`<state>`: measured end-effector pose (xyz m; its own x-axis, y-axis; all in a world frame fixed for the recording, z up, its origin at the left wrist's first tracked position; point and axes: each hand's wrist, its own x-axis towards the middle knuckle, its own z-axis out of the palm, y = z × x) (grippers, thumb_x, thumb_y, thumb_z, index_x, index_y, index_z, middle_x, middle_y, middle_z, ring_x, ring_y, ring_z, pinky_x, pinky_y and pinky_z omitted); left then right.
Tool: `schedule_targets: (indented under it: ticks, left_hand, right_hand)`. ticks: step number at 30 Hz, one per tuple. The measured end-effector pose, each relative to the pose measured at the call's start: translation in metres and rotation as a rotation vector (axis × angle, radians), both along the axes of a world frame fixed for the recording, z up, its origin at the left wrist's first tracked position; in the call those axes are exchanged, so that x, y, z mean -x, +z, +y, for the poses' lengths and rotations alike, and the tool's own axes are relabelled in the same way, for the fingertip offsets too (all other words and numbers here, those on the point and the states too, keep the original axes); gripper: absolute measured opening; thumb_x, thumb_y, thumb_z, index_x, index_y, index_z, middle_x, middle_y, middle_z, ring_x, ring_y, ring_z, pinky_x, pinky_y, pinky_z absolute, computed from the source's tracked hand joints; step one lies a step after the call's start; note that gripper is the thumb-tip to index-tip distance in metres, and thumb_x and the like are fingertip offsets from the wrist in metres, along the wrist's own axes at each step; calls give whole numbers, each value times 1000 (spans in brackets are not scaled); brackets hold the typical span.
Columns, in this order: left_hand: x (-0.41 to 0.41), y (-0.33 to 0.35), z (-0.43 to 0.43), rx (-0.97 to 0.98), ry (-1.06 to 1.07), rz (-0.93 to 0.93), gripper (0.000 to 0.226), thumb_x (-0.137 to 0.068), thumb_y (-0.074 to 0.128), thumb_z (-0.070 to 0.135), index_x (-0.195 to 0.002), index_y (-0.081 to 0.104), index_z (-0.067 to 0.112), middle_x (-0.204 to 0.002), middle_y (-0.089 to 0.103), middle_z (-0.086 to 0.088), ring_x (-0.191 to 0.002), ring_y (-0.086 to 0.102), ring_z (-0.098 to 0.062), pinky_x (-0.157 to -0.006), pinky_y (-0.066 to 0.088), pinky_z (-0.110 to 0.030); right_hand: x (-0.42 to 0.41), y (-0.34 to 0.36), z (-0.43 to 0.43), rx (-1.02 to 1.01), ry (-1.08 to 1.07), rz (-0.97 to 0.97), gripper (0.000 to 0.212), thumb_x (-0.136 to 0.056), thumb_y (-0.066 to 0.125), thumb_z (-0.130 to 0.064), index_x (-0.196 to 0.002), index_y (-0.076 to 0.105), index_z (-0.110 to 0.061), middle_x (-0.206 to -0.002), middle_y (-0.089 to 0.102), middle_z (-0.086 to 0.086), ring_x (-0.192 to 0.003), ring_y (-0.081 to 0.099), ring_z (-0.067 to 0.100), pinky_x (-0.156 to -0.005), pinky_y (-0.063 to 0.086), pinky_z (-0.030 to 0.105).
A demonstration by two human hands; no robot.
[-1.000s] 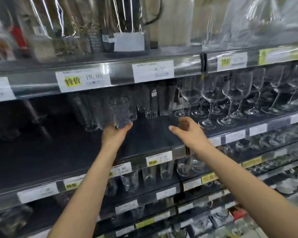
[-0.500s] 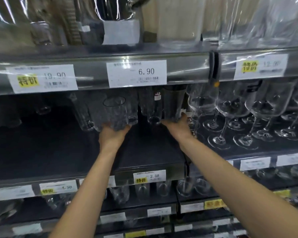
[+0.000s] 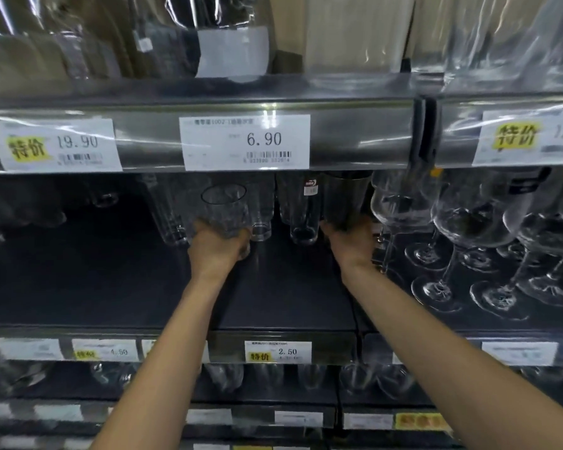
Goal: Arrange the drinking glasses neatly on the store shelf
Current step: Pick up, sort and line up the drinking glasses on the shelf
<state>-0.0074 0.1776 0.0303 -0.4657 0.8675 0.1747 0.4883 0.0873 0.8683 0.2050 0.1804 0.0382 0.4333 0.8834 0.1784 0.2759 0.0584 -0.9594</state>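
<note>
My left hand grips the base of a clear textured tumbler, held upright on the dark middle shelf in front of a row of tall clear glasses. My right hand is wrapped around the bottom of a dark smoky tall glass at the right end of that row. Both glasses stand deep under the upper shelf's price rail, with their tops partly hidden behind it.
Stemmed wine glasses crowd the shelf close to my right hand. More clear glasses stand left of the tumbler. Price tags line the rail above. Lower shelves hold more glassware.
My right hand reached forward from mid-air and closed around the dark tall glass. My left hand pushed the tumbler deeper into the shelf. The view moved closer.
</note>
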Motion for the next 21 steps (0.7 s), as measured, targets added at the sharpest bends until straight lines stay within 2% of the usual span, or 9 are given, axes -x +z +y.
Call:
schedule_targets:
  ticks: [2,5,7,9,11,13,15,18,21]
  left_hand:
    - [0,0,-1,8,-8,2,64,-77,79,39,-125,48,8,-103,59,3,-93,58,-14,-73,39,-20]
    - [4,-4,-1,20,-44,-19,70,-73,82,40,-125,46,10,-109,61,5,-98,59,-13,-68,43,-12]
    - [4,-4,-5,12,-76,-27,77,-66,83,44,-126,43,14,-117,62,3,-106,61,-15,-81,46,-18]
    - [4,-2,-12,18,-101,-47,81,-59,83,46,-123,40,19,-117,64,4,-107,63,-16,-90,49,-26]
    - [3,1,-19,25,-139,-67,76,-63,86,38,-120,38,21,-106,65,9,-95,65,-9,-77,53,-20]
    - [3,1,-25,54,-192,-56,73,-64,87,37,-121,45,18,-100,66,13,-90,65,-1,-71,52,-14]
    - [8,1,-31,84,-231,-23,76,-55,87,47,-121,58,22,-103,72,14,-96,68,-2,-86,56,-24]
    - [8,4,-48,51,-247,-31,43,-63,85,28,-103,72,19,-95,77,6,-94,72,-10,-90,57,-35]
    - [0,8,-68,-31,-222,-60,29,-68,78,5,-96,71,7,-89,77,-4,-89,73,-17,-82,59,-37]
  right_hand:
    - [-3,-1,-1,0,16,3,44,-86,75,-17,-128,62,-10,-128,66,6,-119,60,22,-92,43,19]
    - [-5,1,-6,22,56,60,36,-85,74,-14,-118,61,-15,-125,67,6,-117,61,23,-102,47,31]
    - [-5,-2,-8,20,77,71,33,-81,77,-13,-109,61,-19,-117,70,5,-112,65,23,-99,51,37]
    - [-6,-5,-12,19,120,81,40,-78,79,-13,-109,55,-20,-112,69,3,-107,66,22,-95,52,34]
    - [-8,-7,-18,23,190,108,50,-78,79,-9,-109,41,-20,-112,64,-1,-104,61,17,-89,48,26]
    - [-10,-14,-23,20,247,121,53,-76,80,-7,-106,39,-23,-109,63,-5,-101,60,11,-87,47,20]
    - [-8,-19,-29,29,291,94,61,-67,85,-19,-113,46,-21,-113,67,-4,-104,65,12,-93,53,30]
    - [-10,-24,-35,51,407,62,65,-57,86,-35,-114,57,-25,-106,71,-5,-99,69,15,-85,58,38]
    - [-13,-24,-43,71,523,73,49,-71,86,-18,-110,58,-23,-97,69,-9,-82,67,1,-66,51,18]
